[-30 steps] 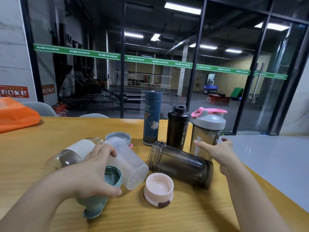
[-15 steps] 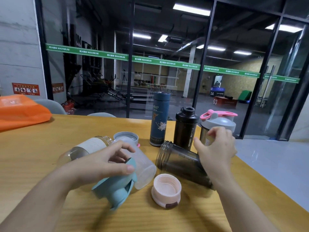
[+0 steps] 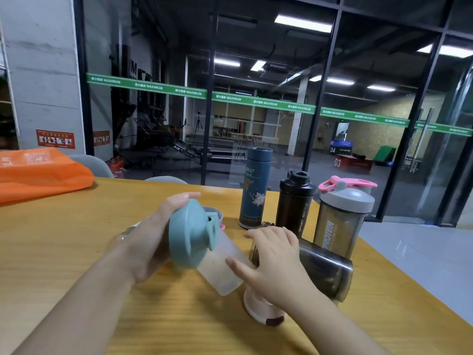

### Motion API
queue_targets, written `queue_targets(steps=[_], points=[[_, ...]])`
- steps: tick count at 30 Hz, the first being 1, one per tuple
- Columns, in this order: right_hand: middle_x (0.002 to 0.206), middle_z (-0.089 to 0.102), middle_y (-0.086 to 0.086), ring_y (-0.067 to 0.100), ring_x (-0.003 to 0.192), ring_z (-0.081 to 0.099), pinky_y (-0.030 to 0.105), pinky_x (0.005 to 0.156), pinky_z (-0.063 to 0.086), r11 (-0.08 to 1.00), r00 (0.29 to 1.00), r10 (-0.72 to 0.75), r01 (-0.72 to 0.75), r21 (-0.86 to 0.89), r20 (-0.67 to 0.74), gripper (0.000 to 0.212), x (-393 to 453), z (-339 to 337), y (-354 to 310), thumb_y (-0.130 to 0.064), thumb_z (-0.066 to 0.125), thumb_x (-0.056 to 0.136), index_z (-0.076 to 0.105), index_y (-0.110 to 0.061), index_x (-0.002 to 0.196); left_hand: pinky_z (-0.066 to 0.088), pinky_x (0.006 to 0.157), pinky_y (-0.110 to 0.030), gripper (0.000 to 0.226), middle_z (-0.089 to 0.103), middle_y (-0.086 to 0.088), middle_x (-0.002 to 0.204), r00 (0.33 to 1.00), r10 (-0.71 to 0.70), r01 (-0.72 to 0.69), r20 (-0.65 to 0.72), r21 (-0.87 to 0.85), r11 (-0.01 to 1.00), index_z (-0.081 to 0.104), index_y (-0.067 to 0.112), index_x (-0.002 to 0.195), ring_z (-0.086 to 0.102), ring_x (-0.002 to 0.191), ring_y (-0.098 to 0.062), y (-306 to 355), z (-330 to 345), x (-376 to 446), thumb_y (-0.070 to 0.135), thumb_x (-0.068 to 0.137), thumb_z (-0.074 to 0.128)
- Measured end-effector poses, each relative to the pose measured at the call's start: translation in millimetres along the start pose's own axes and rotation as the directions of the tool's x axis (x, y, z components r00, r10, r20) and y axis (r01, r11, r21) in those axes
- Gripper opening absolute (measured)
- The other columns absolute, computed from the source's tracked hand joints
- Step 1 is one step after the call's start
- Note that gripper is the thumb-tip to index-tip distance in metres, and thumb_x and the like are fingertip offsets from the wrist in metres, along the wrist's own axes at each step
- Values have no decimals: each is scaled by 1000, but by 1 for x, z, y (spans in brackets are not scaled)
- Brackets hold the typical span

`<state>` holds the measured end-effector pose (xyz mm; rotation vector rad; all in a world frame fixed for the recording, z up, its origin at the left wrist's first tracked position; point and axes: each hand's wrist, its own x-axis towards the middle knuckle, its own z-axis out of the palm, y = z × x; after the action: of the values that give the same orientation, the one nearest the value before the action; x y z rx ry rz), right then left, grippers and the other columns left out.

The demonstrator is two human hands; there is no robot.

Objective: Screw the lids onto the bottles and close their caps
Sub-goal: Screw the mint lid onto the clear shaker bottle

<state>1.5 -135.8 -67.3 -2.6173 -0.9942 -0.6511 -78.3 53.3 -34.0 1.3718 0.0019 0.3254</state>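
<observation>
Two hands engaged: left hand [image 3: 151, 242] gripping teal lid [image 3: 190, 233] against tilted frosted bottle [image 3: 221, 267] above table [image 3: 64, 239], right hand [image 3: 273, 260] loosely cupping bottle body; risk—cross-threading from misalignment.

One view only, worn at head height, wide-angle, with straight lines bowed toward the edges. Aimed forward and slightly down across the wooden counter [image 3: 64, 252], tilted a little so that the far edge runs downhill to the right. Close over the left hand [image 3: 151, 242] and right hand [image 3: 276, 262], both forearms entering from the bottom corners. Near enough for the teal lid [image 3: 189, 234] and frosted bottle [image 3: 225, 267] to fill the centre. Further back along the counter, three upright bottles [image 3: 294, 201]; beyond them, a glass wall [image 3: 281, 73] facing the lens, with a gym interior behind. No second view, so nothing shared.
</observation>
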Motion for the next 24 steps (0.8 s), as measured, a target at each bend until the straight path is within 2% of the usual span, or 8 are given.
queue_targets(steps=[3, 5, 7, 13, 16, 19, 21, 24], points=[[126, 49, -8, 15, 128, 30, 38, 113, -2, 997, 998, -46, 48, -53, 49, 90, 1, 4, -6, -80, 9, 67, 46, -27, 131, 49, 70, -35, 35, 74, -2, 80, 994, -75, 69, -81, -81, 994, 69, 30, 102, 68, 70, -21, -1, 0, 5, 51, 90, 44], [122, 50, -7, 16, 126, 31, 40, 113, -6, 994, 996, -56, 62, -87, 70, 94, 2, 7, -9, -81, 8, 62, 47, -25, 128, 48, 77, -42, 37, 71, -7, 83, 979, -133, 110, -153, -149, 983, 69, 25, 91, 63, 79, -27, -3, -2, 6, 55, 87, 48], [120, 52, -7, 17, 125, 33, 41, 111, -11, 989, 994, -71, 81, -121, 85, 93, 2, 8, -13, -82, 14, 61, 48, -24, 126, 52, 75, -46, 42, 68, -12, 83, 963, -181, 131, -197, -242, 961, 65, 17, 88, 64, 78, -29, -4, -1, 7, 56, 85, 52], [110, 57, -2, 23, 121, 37, 47, 109, -17, 969, 988, -85, 112, -220, 132, 83, 1, 8, -23, -81, 43, 69, 45, -18, 123, 53, 80, -60, 64, 68, -25, 104, 956, -204, 94, -211, -440, 893, 54, 9, 120, 69, 86, -43, -3, 4, 7, 55, 77, 63], [85, 60, -3, 24, 103, 51, 47, 111, -8, 962, 992, -106, 119, -247, 65, 73, 1, 16, -23, -76, 47, 67, 52, -15, 107, 51, 84, -61, 64, 67, -22, 113, 953, -207, 68, -219, -515, 855, 57, 10, 121, 68, 94, -42, -4, 5, 8, 55, 77, 64], [53, 48, -8, 21, 68, 58, 46, 106, 16, 966, 989, -115, 88, -244, -97, 59, 2, 28, -22, -70, 44, 55, 57, -17, 76, 46, 93, -58, 54, 67, -18, 114, 949, -216, 48, -231, -571, 820, 61, 12, 112, 63, 104, -38, -5, 6, 8, 57, 81, 57], [50, 48, -8, 20, 63, 57, 43, 102, 22, 970, 983, -115, 80, -229, -143, 55, 3, 32, -22, -66, 45, 52, 58, -17, 72, 44, 96, -58, 53, 68, -16, 113, 954, -212, 37, -214, -615, 787, 61, 13, 110, 64, 104, -37, -5, 8, 8, 58, 83, 55], [58, 57, -4, 23, 68, 59, 37, 95, 26, 978, 974, -100, 60, -198, -202, 59, 3, 29, -22, -61, 50, 48, 65, -14, 81, 48, 94, -57, 56, 71, -16, 111, 962, -193, 11, -191, -684, 729, 60, 12, 116, 67, 101, -38, -6, 9, 7, 56, 81, 58]])
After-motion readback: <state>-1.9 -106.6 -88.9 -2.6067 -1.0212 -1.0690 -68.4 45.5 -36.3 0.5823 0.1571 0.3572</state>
